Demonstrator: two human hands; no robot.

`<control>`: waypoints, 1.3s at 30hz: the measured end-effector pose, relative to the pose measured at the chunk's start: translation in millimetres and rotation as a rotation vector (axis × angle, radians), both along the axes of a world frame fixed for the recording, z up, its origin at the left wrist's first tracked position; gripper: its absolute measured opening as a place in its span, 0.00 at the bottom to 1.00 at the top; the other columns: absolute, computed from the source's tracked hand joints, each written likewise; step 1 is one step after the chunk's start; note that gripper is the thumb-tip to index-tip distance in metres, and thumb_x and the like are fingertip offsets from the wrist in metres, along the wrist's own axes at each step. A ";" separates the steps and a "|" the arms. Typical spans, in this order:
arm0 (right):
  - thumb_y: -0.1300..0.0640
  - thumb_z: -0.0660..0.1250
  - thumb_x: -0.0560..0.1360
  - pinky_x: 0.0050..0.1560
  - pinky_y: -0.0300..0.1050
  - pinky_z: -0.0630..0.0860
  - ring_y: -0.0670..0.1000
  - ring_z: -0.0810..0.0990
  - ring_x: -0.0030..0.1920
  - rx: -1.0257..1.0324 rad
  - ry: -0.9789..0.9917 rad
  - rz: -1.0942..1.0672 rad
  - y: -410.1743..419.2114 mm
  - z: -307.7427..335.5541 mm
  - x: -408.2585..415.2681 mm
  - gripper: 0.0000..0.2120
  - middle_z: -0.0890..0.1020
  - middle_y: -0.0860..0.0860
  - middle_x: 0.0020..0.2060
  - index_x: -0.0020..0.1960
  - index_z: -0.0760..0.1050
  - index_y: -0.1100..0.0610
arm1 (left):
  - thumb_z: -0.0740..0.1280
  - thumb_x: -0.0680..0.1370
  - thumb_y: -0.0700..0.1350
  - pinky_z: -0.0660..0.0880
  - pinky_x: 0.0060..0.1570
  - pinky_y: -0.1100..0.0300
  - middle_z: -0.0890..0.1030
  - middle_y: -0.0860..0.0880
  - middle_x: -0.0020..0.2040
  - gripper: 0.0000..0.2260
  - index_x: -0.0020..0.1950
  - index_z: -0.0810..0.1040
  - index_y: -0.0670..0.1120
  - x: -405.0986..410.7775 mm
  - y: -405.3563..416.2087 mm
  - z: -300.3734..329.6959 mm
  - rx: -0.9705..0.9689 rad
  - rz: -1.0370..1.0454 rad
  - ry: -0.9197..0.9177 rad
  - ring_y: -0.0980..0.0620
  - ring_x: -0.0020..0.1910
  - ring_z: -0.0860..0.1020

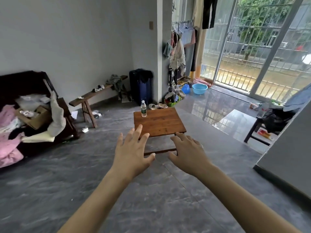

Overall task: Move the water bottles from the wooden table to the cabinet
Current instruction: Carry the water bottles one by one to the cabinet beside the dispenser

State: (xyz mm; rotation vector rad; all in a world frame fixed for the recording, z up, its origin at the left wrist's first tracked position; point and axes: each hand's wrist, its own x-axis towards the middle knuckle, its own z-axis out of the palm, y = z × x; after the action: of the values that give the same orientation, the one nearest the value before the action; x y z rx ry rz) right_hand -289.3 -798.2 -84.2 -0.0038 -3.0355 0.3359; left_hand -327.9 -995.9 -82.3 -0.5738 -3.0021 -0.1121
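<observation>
**Ana:** Wooden table (159, 121) dead ahead, low on the grey floor (151, 199), and just one water bottle (143, 109) standing on it, upright at the far left corner, close to the edge.

**Ben:** And both hands are out front. Left hand (131, 152) has its fingers spread wide, holding nothing. Right hand (188, 152) is the same, fingers apart, palm down, empty.

**Ana:** Neither is anywhere near the bottle. It sits at the back of the table, and the hands are on this side of the near edge.

**Ben:** So I'd call this the approach, with the pick-up not yet begun. Where's the cabinet?

**Ana:** Can't see one from here, so I can't say where it is.

**Ben:** Risks, then?

**Ana:** That corner spot worries me. A clumsy reach across the table could clip the bottle, and a tall, narrow bottle near an edge would likely tip and roll onto the floor. The floor looks glossy too, and there's clutter by the bench (94, 96), so footing matters on the way in.

**Ben:** A grip round the middle looks safest.
</observation>
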 end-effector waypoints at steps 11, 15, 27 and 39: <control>0.43 0.60 0.76 0.67 0.53 0.67 0.55 0.69 0.70 -0.005 -0.061 0.074 18.7 -15.7 -135.8 0.24 0.70 0.52 0.72 0.68 0.69 0.53 | 0.57 0.79 0.68 0.39 0.78 0.42 0.43 0.50 0.84 0.35 0.82 0.53 0.56 -132.9 18.8 -20.2 -0.008 0.044 -0.024 0.46 0.83 0.43; 0.43 0.61 0.76 0.67 0.55 0.67 0.55 0.69 0.70 0.014 -0.076 0.078 18.9 -17.1 -208.2 0.22 0.70 0.52 0.72 0.65 0.70 0.52 | 0.58 0.79 0.68 0.39 0.78 0.42 0.44 0.50 0.84 0.35 0.82 0.53 0.56 -203.2 16.8 -21.6 0.005 0.061 -0.019 0.46 0.83 0.44; 0.43 0.59 0.74 0.68 0.55 0.68 0.54 0.70 0.70 0.005 -0.091 0.037 27.1 -11.4 -382.7 0.26 0.69 0.50 0.73 0.71 0.68 0.50 | 0.57 0.79 0.67 0.41 0.79 0.41 0.46 0.50 0.85 0.34 0.82 0.55 0.55 -384.1 27.0 -12.5 0.014 0.035 -0.051 0.46 0.83 0.44; 0.43 0.58 0.75 0.66 0.55 0.69 0.55 0.72 0.67 -0.005 -0.120 0.056 72.8 -25.7 -537.1 0.25 0.71 0.51 0.70 0.70 0.68 0.52 | 0.59 0.79 0.67 0.40 0.79 0.41 0.46 0.51 0.85 0.34 0.82 0.54 0.57 -533.5 64.9 -32.5 0.044 0.073 -0.066 0.47 0.83 0.45</control>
State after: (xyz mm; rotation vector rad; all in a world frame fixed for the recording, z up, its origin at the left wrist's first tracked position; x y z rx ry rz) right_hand -826.4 -725.4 -109.8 0.0636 -3.1584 0.3604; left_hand -861.4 -931.0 -114.8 -0.4641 -3.0716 -0.1960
